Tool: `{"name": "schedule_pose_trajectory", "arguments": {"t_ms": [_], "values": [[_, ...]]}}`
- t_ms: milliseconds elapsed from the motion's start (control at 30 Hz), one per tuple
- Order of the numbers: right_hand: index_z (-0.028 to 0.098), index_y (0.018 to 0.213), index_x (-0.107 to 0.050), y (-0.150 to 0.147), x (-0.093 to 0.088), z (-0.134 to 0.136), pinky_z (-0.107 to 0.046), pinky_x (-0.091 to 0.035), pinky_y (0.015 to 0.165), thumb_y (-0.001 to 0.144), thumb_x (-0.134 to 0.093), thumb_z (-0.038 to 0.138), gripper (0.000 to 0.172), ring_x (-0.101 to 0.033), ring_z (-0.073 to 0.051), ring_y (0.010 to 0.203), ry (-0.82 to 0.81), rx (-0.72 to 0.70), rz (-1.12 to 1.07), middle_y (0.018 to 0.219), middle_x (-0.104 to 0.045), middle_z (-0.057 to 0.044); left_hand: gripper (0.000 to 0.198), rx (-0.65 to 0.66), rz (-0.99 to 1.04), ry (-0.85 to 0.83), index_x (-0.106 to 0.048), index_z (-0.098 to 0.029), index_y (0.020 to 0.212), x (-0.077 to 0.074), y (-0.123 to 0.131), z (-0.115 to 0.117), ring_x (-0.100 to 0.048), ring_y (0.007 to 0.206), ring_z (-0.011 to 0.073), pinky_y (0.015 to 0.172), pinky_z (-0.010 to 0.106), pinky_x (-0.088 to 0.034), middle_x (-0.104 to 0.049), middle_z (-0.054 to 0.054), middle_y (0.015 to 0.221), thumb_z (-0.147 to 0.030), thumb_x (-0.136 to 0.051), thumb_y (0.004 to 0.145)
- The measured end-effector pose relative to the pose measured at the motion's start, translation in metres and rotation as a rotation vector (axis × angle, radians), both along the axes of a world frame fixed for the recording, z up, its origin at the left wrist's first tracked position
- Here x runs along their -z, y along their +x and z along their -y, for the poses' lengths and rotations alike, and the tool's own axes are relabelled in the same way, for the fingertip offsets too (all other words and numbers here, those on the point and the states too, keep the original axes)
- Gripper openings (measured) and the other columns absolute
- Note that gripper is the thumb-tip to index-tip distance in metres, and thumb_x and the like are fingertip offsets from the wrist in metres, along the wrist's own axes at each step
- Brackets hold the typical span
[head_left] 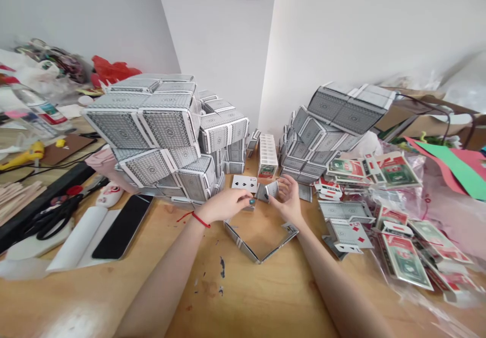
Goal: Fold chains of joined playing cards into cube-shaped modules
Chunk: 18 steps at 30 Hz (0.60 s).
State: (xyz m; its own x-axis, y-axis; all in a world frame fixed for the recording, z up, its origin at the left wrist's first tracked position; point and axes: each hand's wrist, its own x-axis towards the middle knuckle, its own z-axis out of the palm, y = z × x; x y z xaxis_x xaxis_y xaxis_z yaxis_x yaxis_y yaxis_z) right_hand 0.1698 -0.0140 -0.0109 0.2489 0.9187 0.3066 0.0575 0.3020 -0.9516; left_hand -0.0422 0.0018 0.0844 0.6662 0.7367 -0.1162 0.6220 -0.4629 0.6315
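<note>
My left hand [231, 204], a red string at its wrist, has its fingers drawn together; what they pinch, if anything, is hidden. Just behind it lies a face-up spade playing card [240, 182]. My right hand [287, 197] curls its thumb and fingers around a grey-backed playing card [272, 190], which looks bent. Below both hands, an angled frame of folded cards [243, 248] stands on the wooden table [266, 297]. To the left rises a tall stacked structure of grey-backed cards [152, 130]; a similar card structure [322, 130] stands at the right.
Between the structures sits a long stack of card boxes [268, 151]. Left are a phone [123, 226], black scissors [56, 214], a white roll [78, 239] and a yellow glue gun [28, 153]. Red-green card boxes [404, 259] and folded cards [347, 231] crowd the right.
</note>
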Motion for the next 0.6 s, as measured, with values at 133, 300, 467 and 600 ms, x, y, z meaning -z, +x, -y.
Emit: {"name": "schedule_pose_trajectory", "arguments": {"t_ms": [133,300,467,600], "values": [[0.024,0.112,-0.044,0.000,0.000,-0.001,-0.036,-0.051,0.078,0.049,-0.080,0.024,0.072,-0.059,-0.019,0.088,-0.032,0.039,-0.069,0.104,-0.055,-0.005,0.032,0.082,-0.022,0.062,-0.061,-0.019,0.108,0.007,0.006,0.003,-0.061,0.099,0.0185,0.087,0.028,-0.044,-0.066,0.005,0.110,-0.026,-0.057,0.076],[0.021,0.077,-0.051,0.003,-0.001,0.000,-0.036,-0.054,0.061,0.056,-0.078,0.033,0.035,-0.059,-0.016,0.064,-0.153,-0.033,-0.231,0.070,-0.057,0.002,0.024,0.055,-0.064,0.161,-0.066,-0.019,0.092,0.016,0.008,0.002,-0.062,0.092,0.0186,0.083,0.029,-0.045,-0.069,0.005,0.099,-0.020,-0.044,0.084],[0.024,0.084,-0.049,0.007,-0.006,0.001,-0.039,-0.057,0.057,0.058,-0.077,0.034,0.040,-0.065,-0.019,0.069,-0.215,-0.141,-0.469,0.080,-0.063,0.003,0.027,-0.036,0.078,0.061,-0.061,-0.020,0.101,0.016,0.004,0.000,-0.060,0.098,0.0160,0.087,0.028,-0.044,-0.066,0.002,0.107,-0.018,-0.039,0.086],[0.022,0.082,-0.053,0.010,-0.006,-0.002,-0.027,-0.052,0.044,0.056,-0.079,0.030,0.038,-0.062,-0.015,0.057,-0.269,-0.127,-0.464,0.074,-0.064,0.002,0.026,-0.046,0.195,0.021,-0.057,-0.021,0.102,0.012,0.004,0.001,-0.059,0.096,0.0129,0.088,0.026,-0.044,-0.064,0.000,0.106,-0.014,-0.038,0.086]]}}
